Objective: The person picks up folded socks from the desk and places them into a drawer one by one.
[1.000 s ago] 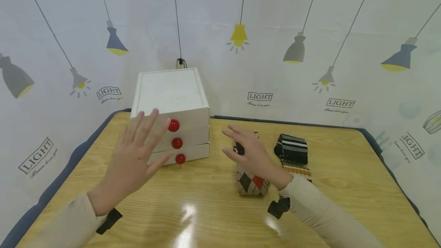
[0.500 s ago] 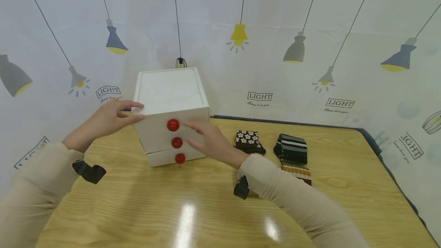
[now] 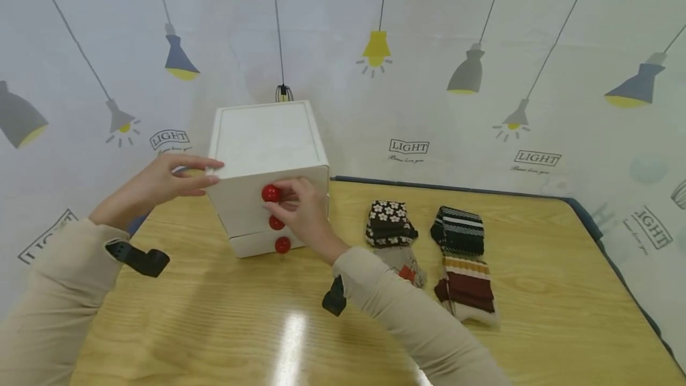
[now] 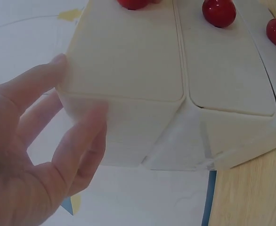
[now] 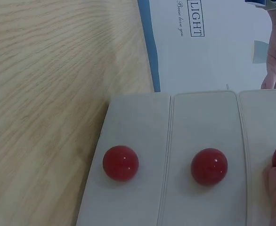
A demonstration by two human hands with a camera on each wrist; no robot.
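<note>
R hand pinches top red knob of white 3-drawer unit, nr counter's back-left corner; L hand, fingers loosely extended, rests on unit's upper-left edge. Mid knob part-hidden by R fingers, grey folded sock (twd counter's R edge) part-covered by R sleeve; top knob cut off in R wrist view.

From your head, the camera looks forward and down across the pale wood table, well back, with the white three-drawer box and its glossy round red knobs left of centre, at nine o'clock. Now your left wrist: close in on the box's left side, rolled sideways, your bare left hand at eight o'clock, table at four. And your right wrist faces the drawer fronts up close, also rolled, table at nine, that same hand at two; both wrist views share all three knobs.
</note>
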